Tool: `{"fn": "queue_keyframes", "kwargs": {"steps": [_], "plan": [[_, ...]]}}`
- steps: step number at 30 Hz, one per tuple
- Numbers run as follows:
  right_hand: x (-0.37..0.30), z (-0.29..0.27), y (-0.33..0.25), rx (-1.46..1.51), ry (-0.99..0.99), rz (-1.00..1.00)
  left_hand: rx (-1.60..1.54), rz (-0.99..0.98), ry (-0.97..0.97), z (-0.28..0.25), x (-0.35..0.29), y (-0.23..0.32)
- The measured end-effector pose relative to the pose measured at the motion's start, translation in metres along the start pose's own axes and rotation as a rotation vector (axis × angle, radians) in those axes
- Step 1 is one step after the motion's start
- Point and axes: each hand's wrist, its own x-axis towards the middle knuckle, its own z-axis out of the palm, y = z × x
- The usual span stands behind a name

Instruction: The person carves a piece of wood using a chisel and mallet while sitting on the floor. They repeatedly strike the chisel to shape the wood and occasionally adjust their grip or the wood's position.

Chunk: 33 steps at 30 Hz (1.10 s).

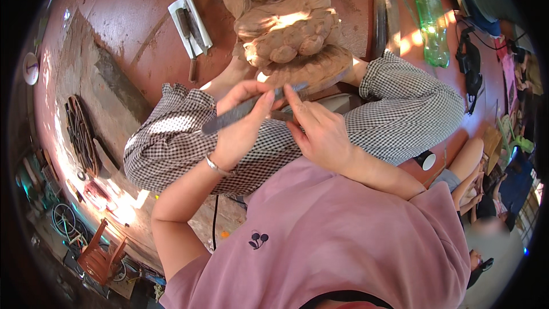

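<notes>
A long, flat, dark-grey bar lies slantwise across my left hand, whose fingers and thumb close round it. My right hand is bent beside it, with the index fingertip against the bar's far end. Under the right fingers shows part of a thin brown tool; the rest of it is hidden by the hand. Just beyond both hands, a brown wooden carving with rounded lumps and a leafy-looking base stands between my feet.
On the red floor left of the carving, two wooden-handled tools rest on a white holder. A wooden plank and a dark bundle of tools lie further left. A green bottle, a white cup and another person's leg are at right.
</notes>
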Motion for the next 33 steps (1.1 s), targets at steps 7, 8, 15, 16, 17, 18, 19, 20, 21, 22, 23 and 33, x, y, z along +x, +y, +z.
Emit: {"fn": "queue_keyframes", "kwargs": {"steps": [7, 8, 15, 16, 17, 18, 19, 20, 21, 22, 23, 33], "plan": [[-0.004, 0.011, 0.01, 0.077, -0.115, 0.136, 0.026, -0.149, -0.154, 0.0, 0.034, 0.017], [-0.002, 0.013, 0.01, 0.064, -0.102, 0.109, 0.028, -0.159, -0.154, -0.004, 0.036, 0.017], [0.015, 0.026, 0.013, 0.161, -0.195, 0.076, 0.134, -0.076, -0.124, -0.024, 0.048, 0.031], [0.011, 0.027, 0.012, 0.203, -0.176, 0.081, 0.116, -0.05, -0.142, -0.017, 0.043, 0.031], [0.007, 0.026, 0.012, 0.188, -0.154, 0.076, 0.097, -0.023, -0.16, -0.011, 0.04, 0.031], [0.003, 0.023, 0.014, 0.173, -0.132, 0.072, 0.132, -0.04, -0.171, -0.008, 0.042, 0.032], [-0.001, 0.021, 0.015, 0.155, -0.109, 0.07, 0.164, -0.058, -0.186, -0.004, 0.045, 0.033], [-0.001, 0.023, 0.015, 0.138, -0.134, 0.092, 0.196, -0.076, -0.201, -0.002, 0.048, 0.033], [0.001, 0.027, 0.015, 0.121, -0.159, 0.113, 0.149, -0.11, -0.209, -0.005, 0.051, 0.034], [0.003, 0.029, 0.016, 0.102, -0.178, 0.132, 0.19, -0.094, -0.213, -0.011, 0.054, 0.036], [0.007, 0.027, 0.016, 0.17, -0.191, 0.161, 0.232, -0.076, -0.218, -0.016, 0.056, 0.038], [0.12, -0.083, 0.05, 0.037, -0.346, -0.169, 0.651, 0.52, -0.155, 0.026, 0.051, 0.073]]}}
